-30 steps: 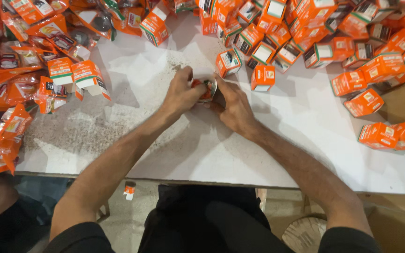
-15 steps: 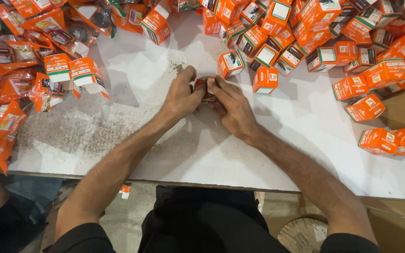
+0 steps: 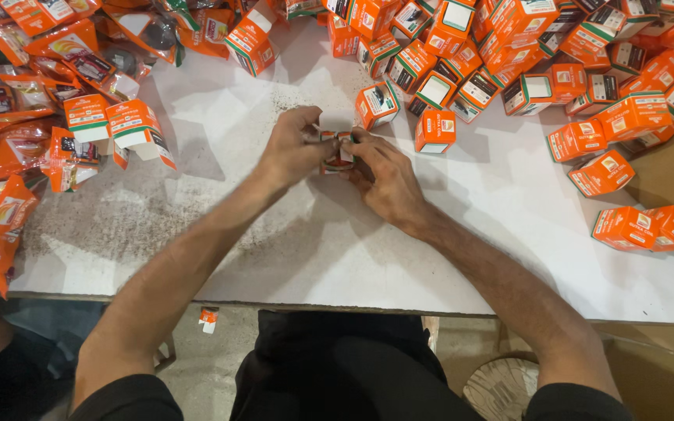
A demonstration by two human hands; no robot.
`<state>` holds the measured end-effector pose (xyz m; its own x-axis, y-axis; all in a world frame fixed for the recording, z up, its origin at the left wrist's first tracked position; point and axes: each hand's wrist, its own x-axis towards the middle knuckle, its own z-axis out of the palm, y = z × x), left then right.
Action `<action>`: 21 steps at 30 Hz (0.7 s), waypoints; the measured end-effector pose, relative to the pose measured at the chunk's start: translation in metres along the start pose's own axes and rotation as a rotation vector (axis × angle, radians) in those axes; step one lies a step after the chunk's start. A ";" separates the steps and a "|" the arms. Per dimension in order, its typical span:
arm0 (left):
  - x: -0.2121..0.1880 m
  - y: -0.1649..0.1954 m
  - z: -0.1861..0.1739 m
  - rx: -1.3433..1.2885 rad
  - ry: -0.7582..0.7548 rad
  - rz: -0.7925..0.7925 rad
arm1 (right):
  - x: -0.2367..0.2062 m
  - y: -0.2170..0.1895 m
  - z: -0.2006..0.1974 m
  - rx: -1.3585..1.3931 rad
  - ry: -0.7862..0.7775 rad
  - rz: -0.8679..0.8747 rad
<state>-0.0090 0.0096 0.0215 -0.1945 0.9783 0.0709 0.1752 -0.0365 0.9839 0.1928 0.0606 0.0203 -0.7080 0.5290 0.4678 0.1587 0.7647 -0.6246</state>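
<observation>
Two hands meet at the middle of the white table (image 3: 337, 265), and between them we hold one small orange box (image 3: 335, 148) with its white flap up. Our left hand (image 3: 294, 148) pinches it from the left, our right hand (image 3: 380, 175) closes on it from the right — both sets of fingers wrapped tight on the box, which sits low over the tabletop. The flap could crease or spring open, we judge, if a thumb slips. Two loose boxes (image 3: 376, 104) stand just beyond our knuckles (an elbow-nudge away from toppling). Orange packets (image 3: 9, 156) crowd the left side and a heap of boxes (image 3: 555, 62) the far right — open room lies toward the near table edge.
</observation>
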 end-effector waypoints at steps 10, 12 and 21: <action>-0.035 0.024 -0.010 0.528 -0.127 0.707 | -0.003 0.001 0.000 0.138 0.020 0.107; -0.034 0.022 -0.010 0.476 -0.110 0.636 | -0.003 0.001 0.000 0.144 0.012 0.139; -0.034 0.018 -0.014 0.589 -0.125 0.785 | -0.001 -0.004 -0.002 0.119 -0.009 0.069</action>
<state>-0.0129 -0.0277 0.0391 0.2798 0.7359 0.6166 0.6696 -0.6098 0.4239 0.1945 0.0581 0.0236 -0.7045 0.5754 0.4155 0.1255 0.6772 -0.7250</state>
